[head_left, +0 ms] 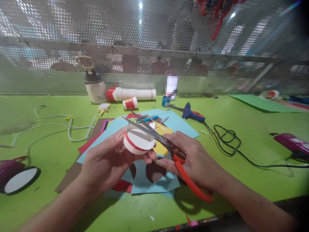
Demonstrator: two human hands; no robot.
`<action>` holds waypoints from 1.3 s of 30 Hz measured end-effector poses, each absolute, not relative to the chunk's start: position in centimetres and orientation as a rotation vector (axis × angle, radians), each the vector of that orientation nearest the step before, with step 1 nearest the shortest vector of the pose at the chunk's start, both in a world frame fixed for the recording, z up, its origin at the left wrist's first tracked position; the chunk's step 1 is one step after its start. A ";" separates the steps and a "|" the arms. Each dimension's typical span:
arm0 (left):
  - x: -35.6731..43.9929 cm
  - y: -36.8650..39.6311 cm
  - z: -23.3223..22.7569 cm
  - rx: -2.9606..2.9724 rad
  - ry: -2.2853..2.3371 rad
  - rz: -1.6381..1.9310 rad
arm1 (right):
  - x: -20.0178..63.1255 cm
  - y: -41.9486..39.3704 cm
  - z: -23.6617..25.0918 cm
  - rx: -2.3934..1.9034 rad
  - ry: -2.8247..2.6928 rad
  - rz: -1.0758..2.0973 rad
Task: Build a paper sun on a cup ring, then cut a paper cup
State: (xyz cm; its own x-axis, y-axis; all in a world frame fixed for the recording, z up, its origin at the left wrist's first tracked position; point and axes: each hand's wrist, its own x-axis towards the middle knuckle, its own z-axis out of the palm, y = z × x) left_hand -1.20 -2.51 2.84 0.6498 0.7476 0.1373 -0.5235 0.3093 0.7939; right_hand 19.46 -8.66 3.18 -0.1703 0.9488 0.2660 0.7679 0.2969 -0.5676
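My left hand [106, 158] grips the cut-down bottom of a white paper cup [138, 140] with a red stripe round its side. The cup piece is tilted, its round base facing up toward me. In my right hand [190, 158] is a pair of scissors [166, 141] with orange-red handles. Their blades are parted and lie across the cup piece's far edge, pointing up and left. Whether they touch the rim I cannot tell. Beneath both hands lie sheets of light blue paper [156, 187], one with a round hole, and yellow paper [161, 149].
At the back stand a white bottle [96, 91], a stack of paper cups [135, 94] on its side, and a small blue jar [165, 101]. A blue glue gun [191, 113] trails a black cable [231, 138] to the right. A white cord [71, 129] lies left.
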 end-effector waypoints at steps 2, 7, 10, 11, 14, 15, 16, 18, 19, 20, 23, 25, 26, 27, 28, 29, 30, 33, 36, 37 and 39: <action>-1.1 -2.4 2.8 0.916 0.274 0.861 | 19.5 -8.6 3.1 -1.518 -1.996 0.405; -0.8 -2.3 2.8 0.881 0.279 0.836 | 19.5 -8.4 2.8 -1.487 -2.004 0.410; -0.7 -2.4 2.9 0.877 0.284 0.830 | 19.5 -8.3 2.7 -1.471 -2.010 0.406; -0.7 -2.5 2.9 0.877 0.285 0.831 | 19.5 -8.3 2.7 -1.469 -2.011 0.406; -0.9 -2.5 2.9 0.879 0.277 0.827 | 19.5 -8.2 2.8 -1.475 -2.007 0.417; -1.0 -2.5 2.8 0.883 0.272 0.822 | 19.5 -8.2 2.8 -1.475 -2.007 0.424; -1.0 -2.5 2.8 0.887 0.265 0.821 | 19.6 -8.2 2.9 -1.473 -2.008 0.429; -1.0 -2.4 2.6 0.901 0.245 0.825 | 19.6 -8.3 2.9 -1.469 -2.013 0.432; -1.0 -2.3 2.6 0.908 0.236 0.827 | 19.7 -8.4 2.9 -1.471 -2.017 0.431; -1.0 -2.3 2.5 0.917 0.228 0.827 | 19.7 -8.4 2.9 -1.476 -2.017 0.428; -1.1 -2.2 2.5 0.924 0.221 0.827 | 19.7 -8.4 2.8 -1.486 -2.018 0.424; -1.1 -2.2 2.5 0.916 0.214 0.822 | 19.7 -8.4 2.8 -1.485 -2.018 0.430; -1.1 -2.2 2.5 0.911 0.211 0.820 | 19.7 -8.3 2.7 -1.485 -2.017 0.431; -1.1 -2.2 2.4 0.909 0.210 0.819 | 19.6 -8.3 2.7 -1.486 -2.016 0.430; -1.1 -2.2 2.4 0.911 0.211 0.818 | 19.6 -8.3 2.7 -1.487 -2.015 0.426; -1.2 -2.2 2.4 0.914 0.216 0.821 | 19.6 -8.3 2.7 -1.488 -2.014 0.422; -1.2 -2.2 2.3 0.918 0.224 0.823 | 19.5 -8.3 2.8 -1.489 -2.014 0.417; -1.3 -2.3 2.3 0.926 0.249 0.826 | 19.5 -8.4 2.9 -1.491 -2.012 0.418; -1.3 -2.3 2.5 0.926 0.253 0.822 | 19.6 -8.5 3.0 -1.502 -2.006 0.441; -1.3 -2.3 2.5 0.925 0.248 0.821 | 19.6 -8.5 3.0 -1.504 -2.004 0.450; -1.3 -2.3 2.6 0.917 0.234 0.825 | 19.6 -8.5 3.0 -1.503 -2.003 0.463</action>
State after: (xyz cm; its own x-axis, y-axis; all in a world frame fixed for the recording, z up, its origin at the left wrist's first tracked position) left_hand -1.30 -2.35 2.57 0.6780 0.7186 0.1544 -0.5312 0.3338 0.7787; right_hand 19.59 -8.47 2.96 -0.1916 0.9505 0.2448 0.7466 0.3030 -0.5922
